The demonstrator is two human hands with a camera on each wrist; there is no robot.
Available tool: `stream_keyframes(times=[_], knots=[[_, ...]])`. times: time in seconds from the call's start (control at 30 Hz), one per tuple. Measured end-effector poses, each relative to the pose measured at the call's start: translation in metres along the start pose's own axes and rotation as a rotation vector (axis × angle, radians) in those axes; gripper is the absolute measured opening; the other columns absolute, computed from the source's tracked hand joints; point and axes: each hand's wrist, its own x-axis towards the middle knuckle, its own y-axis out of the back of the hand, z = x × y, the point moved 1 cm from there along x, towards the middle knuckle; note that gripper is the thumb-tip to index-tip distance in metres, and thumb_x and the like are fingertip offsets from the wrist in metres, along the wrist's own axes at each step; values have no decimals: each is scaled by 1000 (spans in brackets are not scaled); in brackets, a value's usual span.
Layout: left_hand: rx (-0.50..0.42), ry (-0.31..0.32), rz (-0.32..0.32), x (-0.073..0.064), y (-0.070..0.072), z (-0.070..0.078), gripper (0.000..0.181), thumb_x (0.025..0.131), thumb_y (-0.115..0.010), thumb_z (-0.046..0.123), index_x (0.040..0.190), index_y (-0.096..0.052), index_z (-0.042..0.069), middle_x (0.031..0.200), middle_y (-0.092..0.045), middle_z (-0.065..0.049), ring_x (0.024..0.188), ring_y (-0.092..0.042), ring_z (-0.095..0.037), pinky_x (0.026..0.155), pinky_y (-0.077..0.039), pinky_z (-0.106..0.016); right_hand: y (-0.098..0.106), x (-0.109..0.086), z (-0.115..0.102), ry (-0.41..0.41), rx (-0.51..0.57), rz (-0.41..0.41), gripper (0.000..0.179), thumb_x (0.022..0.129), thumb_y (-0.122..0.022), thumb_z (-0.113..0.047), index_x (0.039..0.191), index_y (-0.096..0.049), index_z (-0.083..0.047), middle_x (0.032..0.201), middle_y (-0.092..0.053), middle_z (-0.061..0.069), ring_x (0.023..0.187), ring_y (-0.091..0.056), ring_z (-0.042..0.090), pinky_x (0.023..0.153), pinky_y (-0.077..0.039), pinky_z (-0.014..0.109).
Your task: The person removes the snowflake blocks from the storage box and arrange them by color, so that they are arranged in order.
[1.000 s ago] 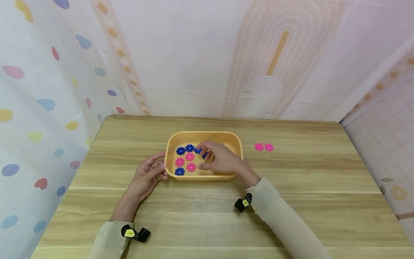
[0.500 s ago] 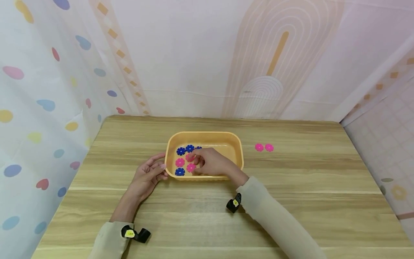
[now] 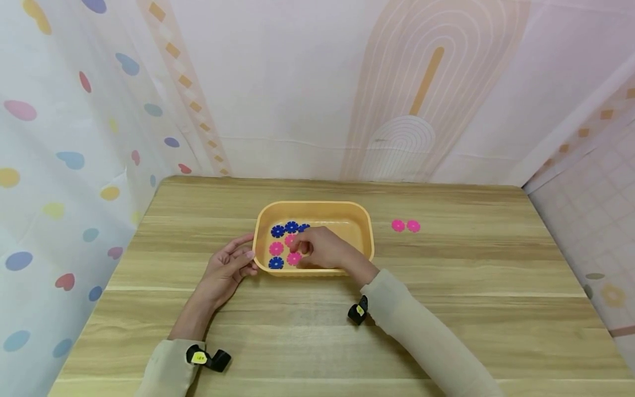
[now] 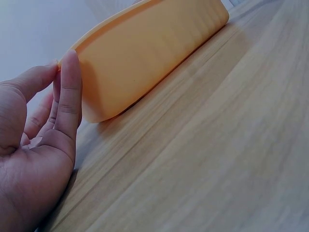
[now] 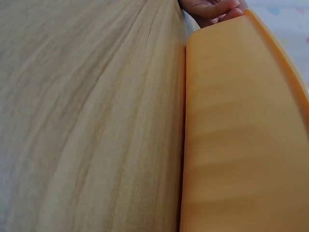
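My left hand (image 3: 230, 270) pinches the left end of a yellow-orange plastic basin (image 3: 364, 223), thumb on the rim and fingers against the outside wall, as the left wrist view shows. Inside lie several notched, flower-shaped plastic discs, pink (image 3: 275, 248) and blue (image 3: 275, 263). My right hand (image 3: 324, 247) reaches over the basin's front rim with bent fingers. Its thumb and fingertips are right at a pink disc (image 3: 294, 258); I cannot tell if they grip it. It partly covers another pink disc (image 3: 290, 240) and a blue disc (image 3: 303, 227). In the right wrist view the basin's wall (image 5: 231, 121) hides this hand.
Two pink discs (image 3: 398, 225) lie side by side on the wooden table (image 3: 471, 264), right of the basin. Patterned cloth (image 3: 283, 99) hangs behind the table and along both sides. A black camera mount sits on each wrist.
My right hand has moved left and slightly down inside the basin, from beside the blue discs to the pink ones, then nearly stopped. The left hand and the basin stay put.
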Motion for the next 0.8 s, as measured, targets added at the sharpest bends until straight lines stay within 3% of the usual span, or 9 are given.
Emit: stream_keyframes(times=[0.43,0.8], knots=[[5,-1,11,0,-1,1,40,104,-59,9,143,-51,12,101,-70,0,80,-70,-8,72,-65,-20,1,-1,-2,2,11,14,19,87,-83,-15,103,-72,-12,91,-65,1,81,-55,13,70,-50,19],[-2,4,13,-1,-2,1,41,104,-60,9,143,-50,12,102,-69,0,81,-70,-8,71,-65,-20,3,-3,-1,16,66,62,10,91,-75,-6,97,-69,-11,85,-66,-1,79,-59,11,70,-53,18]])
